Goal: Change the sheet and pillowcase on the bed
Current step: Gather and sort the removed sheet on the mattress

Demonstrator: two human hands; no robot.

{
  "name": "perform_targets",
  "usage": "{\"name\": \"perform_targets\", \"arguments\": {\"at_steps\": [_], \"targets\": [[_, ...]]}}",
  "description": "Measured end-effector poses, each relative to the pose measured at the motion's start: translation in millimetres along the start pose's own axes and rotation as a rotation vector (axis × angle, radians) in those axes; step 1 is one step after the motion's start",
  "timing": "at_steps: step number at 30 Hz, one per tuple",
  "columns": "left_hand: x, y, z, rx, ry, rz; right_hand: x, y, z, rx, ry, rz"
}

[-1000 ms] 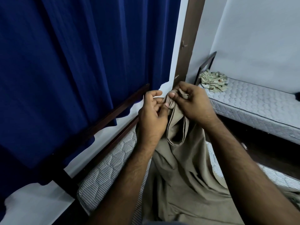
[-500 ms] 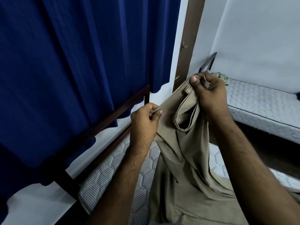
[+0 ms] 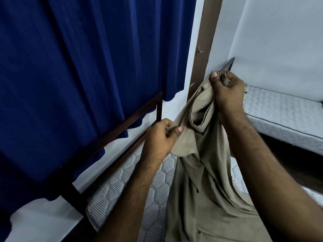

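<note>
The two hands, held together a second ago, have been drawn apart. The right hand [image 3: 227,91] has been raised up and to the right with a bunched end of the tan sheet [image 3: 209,180], while the left hand [image 3: 160,138] has been lowered toward the mattress's [image 3: 111,191] headboard edge. The hem between them has been pulled out into a slanted line.

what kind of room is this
Most likely a bedroom, perhaps a shared one. There are two bare quilted mattresses, a near mattress on a dark bed frame and a second mattress by the wall, plus a blue curtain.
</note>
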State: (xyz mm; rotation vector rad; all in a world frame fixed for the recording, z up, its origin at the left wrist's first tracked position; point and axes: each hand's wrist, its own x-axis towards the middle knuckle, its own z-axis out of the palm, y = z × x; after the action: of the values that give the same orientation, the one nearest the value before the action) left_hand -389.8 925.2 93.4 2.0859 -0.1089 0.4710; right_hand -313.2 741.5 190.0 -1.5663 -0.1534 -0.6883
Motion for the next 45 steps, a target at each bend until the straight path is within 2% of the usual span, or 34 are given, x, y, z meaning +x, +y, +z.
{"name": "perform_targets", "arguments": {"at_steps": [8, 14, 17, 19, 20, 24, 28, 29, 31, 33, 34, 35, 39, 42, 45], "targets": [[3.3, 5.0, -6.8, 0.118, 0.096, 0.161, 13.2, 5.7, -2.9, -0.014, 0.063, 0.031], [0.2, 5.3, -4.4, 0.156, 0.174, 0.054, 11.0, 11.0, -3.6, -0.020, 0.040, 0.037], [-2.0, 12.5, -6.1, 0.365, 0.238, 0.044, 12.2, 13.9, -4.7, -0.020, 0.043, 0.036], [0.4, 12.8, -8.2, 0.424, 0.163, 0.060, 13.8, 16.5, -5.8, -0.025, 0.051, 0.050], [2.9, 9.8, -7.8, 0.354, 0.087, 0.043, 14.4, 17.6, -5.7, -0.034, 0.059, 0.050], [0.7, 16.9, -4.0, -0.309, -0.201, -0.055, 11.6, 22.4, 0.2, -0.093, 0.076, 0.039], [-9.8, 38.0, 9.5, -0.506, -0.411, 0.056, 0.7, 28.2, 17.9, -0.222, -0.032, 0.060], [-11.1, 39.7, 16.5, -0.489, -0.389, 0.090, -3.6, 29.2, 23.3, -0.285, -0.097, 0.063], [-12.6, 39.8, 31.9, -0.397, -0.242, 0.104, -13.1, 32.5, 34.4, -0.348, -0.303, 0.069], [-14.4, 39.0, 40.6, -0.376, -0.083, 0.048, -22.7, 33.7, 42.0, -0.332, -0.533, 0.121], [-14.9, 35.9, 43.0, -0.414, -0.030, -0.017, -25.4, 35.1, 43.0, -0.325, -0.592, 0.158], [-14.8, 33.6, 42.6, -0.481, 0.011, -0.116, -26.5, 36.8, 42.7, -0.316, -0.588, 0.184], [-4.1, 19.0, 34.4, -0.911, 0.205, -0.648, -22.8, 50.1, 27.3, -0.433, -0.318, 0.172], [2.1, 9.0, 24.2, -0.889, 0.314, -0.735, -25.3, 53.1, 15.4, -0.544, -0.415, 0.190], [4.1, 2.5, 23.7, -0.885, 0.322, -0.792, -32.2, 60.2, 12.1, -0.571, -0.487, 0.208]]}}
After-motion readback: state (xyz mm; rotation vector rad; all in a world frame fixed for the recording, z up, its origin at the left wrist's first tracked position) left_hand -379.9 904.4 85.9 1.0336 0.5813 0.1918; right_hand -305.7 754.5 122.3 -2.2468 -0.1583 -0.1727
